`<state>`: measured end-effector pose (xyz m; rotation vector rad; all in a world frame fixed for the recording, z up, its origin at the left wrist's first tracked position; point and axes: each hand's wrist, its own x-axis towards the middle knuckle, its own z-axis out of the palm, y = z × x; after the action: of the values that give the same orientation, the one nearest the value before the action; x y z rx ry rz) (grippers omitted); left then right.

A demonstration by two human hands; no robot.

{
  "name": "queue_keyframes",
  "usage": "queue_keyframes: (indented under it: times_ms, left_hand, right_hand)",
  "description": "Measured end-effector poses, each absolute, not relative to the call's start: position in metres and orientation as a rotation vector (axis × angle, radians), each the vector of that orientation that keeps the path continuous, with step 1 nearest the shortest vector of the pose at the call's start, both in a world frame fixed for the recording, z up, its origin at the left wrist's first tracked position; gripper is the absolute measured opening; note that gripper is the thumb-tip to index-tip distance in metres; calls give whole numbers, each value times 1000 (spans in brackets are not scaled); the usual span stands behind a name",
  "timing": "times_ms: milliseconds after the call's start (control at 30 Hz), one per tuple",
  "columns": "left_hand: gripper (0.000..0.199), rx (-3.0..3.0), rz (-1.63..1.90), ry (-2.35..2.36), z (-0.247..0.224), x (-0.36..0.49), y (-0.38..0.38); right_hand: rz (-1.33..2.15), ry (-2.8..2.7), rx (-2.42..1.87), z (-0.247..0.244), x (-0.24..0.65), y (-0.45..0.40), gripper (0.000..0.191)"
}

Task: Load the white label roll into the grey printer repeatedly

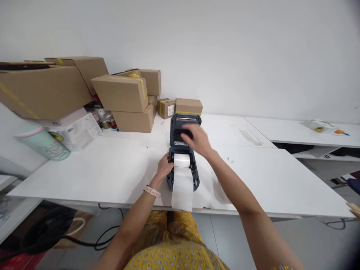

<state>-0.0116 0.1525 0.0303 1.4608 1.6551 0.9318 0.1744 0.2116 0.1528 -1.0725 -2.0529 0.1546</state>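
Note:
A dark label printer (197, 180) stands on the white table with its lid (172, 129) tipped back. Inside lies a roll of white labels (182, 160), and a strip of label paper (182, 193) runs from it toward me, past the table's front edge. My left hand (165, 167) grips the printer's left side, its thumb beside the roll. Over the raised lid hovers my right hand (199, 140), slightly blurred, thumb and fingers apart and nothing seen in them. It covers the lid's right part.
Cardboard boxes (120, 93) are stacked at the back left. A mint tumbler (42, 141) leans beside a white box (81, 131) there. The white table (112, 168) ends just before my body. A tape dispenser (319, 126) lies far right; cables (105, 240) hang below.

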Motion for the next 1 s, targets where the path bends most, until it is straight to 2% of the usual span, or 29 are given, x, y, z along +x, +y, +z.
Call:
queue_keyframes:
  times_ms: [67, 100, 267, 367, 500, 633, 700, 800, 900, 1000]
  left_hand:
    - [65, 1499, 890, 1685, 32, -11, 152]
    - [66, 1515, 883, 1690, 32, -10, 152]
    - [73, 1475, 930, 1710, 29, -6, 152]
    - [75, 1486, 885, 1741, 28, -4, 151]
    - [73, 1519, 869, 1737, 27, -5, 149]
    - [75, 1501, 916, 1731, 24, -5, 149]
    - [77, 1486, 934, 1733, 22, -5, 149]
    - [80, 1486, 895, 1756, 21, -5, 149]
    - [79, 1494, 862, 1775, 21, -4, 150]
    - [79, 1497, 854, 1785, 21, -5, 150]
  right_hand:
    - [338, -2266, -1069, 137, 174, 201, 46]
    - [447, -2382, -1093, 128, 174, 198, 46]
    - [745, -2769, -1289, 90, 166, 217, 81]
    - [809, -2861, -1320, 79, 154, 234, 90]
    - [862, -2899, -1256, 84, 151, 241, 92]
    - [1030, -2730, -873, 120, 189, 225, 99]
    - [1093, -2557, -773, 142, 220, 211, 96]
    - [1100, -2341, -853, 158, 270, 195, 83]
    - [1103, -2110, -1040, 136, 306, 191, 73]
    - [1145, -1911, -1208, 91, 319, 198, 72]
